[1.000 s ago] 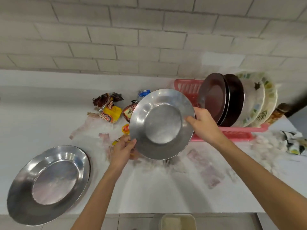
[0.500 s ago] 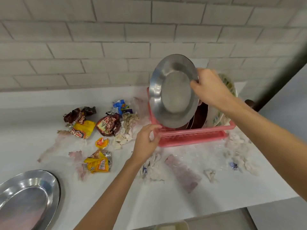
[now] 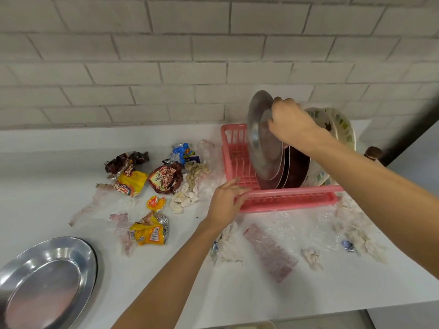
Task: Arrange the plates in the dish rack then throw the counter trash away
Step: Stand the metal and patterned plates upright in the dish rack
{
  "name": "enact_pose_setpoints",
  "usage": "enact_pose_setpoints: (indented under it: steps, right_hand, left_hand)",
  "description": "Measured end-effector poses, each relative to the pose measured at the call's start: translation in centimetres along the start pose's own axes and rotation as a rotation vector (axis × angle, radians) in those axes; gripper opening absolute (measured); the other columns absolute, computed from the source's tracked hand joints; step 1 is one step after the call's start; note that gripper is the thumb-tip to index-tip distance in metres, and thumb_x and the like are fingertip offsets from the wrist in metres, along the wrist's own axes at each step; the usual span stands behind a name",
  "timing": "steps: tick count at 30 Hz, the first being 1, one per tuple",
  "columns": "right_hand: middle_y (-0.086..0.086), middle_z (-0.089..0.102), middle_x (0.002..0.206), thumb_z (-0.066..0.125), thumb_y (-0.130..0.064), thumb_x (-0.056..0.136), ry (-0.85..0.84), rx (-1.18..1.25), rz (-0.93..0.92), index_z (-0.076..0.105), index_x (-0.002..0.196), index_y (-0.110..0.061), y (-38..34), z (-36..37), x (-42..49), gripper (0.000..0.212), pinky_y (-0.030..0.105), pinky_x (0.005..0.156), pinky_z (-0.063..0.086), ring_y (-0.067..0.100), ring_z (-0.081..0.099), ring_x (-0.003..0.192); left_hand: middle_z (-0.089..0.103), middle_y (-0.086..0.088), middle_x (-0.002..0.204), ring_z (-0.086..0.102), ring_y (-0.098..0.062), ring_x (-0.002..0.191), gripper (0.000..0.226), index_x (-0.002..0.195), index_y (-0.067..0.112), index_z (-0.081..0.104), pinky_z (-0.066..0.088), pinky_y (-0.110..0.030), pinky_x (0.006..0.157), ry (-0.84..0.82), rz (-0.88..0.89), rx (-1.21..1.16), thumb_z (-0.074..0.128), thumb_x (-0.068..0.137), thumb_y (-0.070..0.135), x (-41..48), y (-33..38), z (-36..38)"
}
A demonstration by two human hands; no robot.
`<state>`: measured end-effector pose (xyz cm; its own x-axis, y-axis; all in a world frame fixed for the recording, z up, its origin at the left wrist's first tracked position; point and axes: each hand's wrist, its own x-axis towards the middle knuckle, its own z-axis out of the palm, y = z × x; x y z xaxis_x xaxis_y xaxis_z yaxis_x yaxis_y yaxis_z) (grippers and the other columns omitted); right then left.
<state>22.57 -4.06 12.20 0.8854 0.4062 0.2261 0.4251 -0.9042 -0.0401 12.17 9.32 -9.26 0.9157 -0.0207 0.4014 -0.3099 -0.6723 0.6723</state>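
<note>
My right hand point(image 3: 291, 124) grips the upper rim of a steel plate point(image 3: 260, 138), which stands on edge in the pink dish rack point(image 3: 285, 198) against dark plates point(image 3: 295, 169) and patterned plates point(image 3: 342, 129). At the rack's front left corner, my left hand point(image 3: 225, 203) holds the rim with its fingers over the edge. A second, larger steel plate point(image 3: 45, 283) lies flat on the white counter point(image 3: 237, 293) at the bottom left. Snack wrappers point(image 3: 164, 179), a yellow wrapper point(image 3: 149, 233) and crumpled tissues point(image 3: 187, 198) lie scattered left of the rack.
Plastic film and tissue scraps point(image 3: 356, 224) lie in front of and right of the rack. A pinkish wrapper point(image 3: 270, 252) lies on the counter's front part. A brown bottle cap point(image 3: 373, 153) shows behind the rack. A brick wall backs the counter.
My right hand has lowered the steel plate into the rack beside the dark plates. My left hand has moved from the plate to the rack's front corner.
</note>
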Motion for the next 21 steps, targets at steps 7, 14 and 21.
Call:
enact_pose_setpoints:
  steps: [7,14,21]
  right_hand:
    - [0.028,0.052,0.117,0.044,0.004,0.092,-0.111,-0.035,0.023,0.051,0.114,0.008,-1.1,2.3,0.4,0.023,0.038,0.073,0.037,0.043,0.055,0.106]
    - [0.028,0.052,0.121,0.044,0.005,0.091,-0.172,-0.020,0.054,0.040,0.134,0.009,-1.7,3.1,0.5,0.043,0.041,0.081,0.045,0.043,0.053,0.111]
    - [0.026,0.052,0.123,0.043,0.003,0.094,-0.252,0.061,0.133,0.040,0.133,0.011,-2.0,3.9,0.4,0.039,0.039,0.071,0.048,0.044,0.059,0.107]
  left_hand:
    - [0.075,-0.002,0.103,0.051,-0.017,0.128,0.022,0.111,0.014,0.074,0.036,-0.025,0.108,0.013,-0.015,-0.040,0.062,0.094,0.020,-0.2,-0.2,0.3]
    - [0.073,0.001,0.107,0.038,-0.002,0.133,0.023,0.113,0.014,0.073,0.022,-0.004,0.106,0.002,-0.071,-0.104,0.060,0.095,0.019,-0.3,-0.3,0.7]
    - [0.073,0.001,0.109,0.036,-0.001,0.133,0.023,0.115,0.014,0.072,0.022,-0.004,0.104,-0.013,-0.076,-0.127,0.059,0.096,0.019,-0.3,-0.2,0.6]
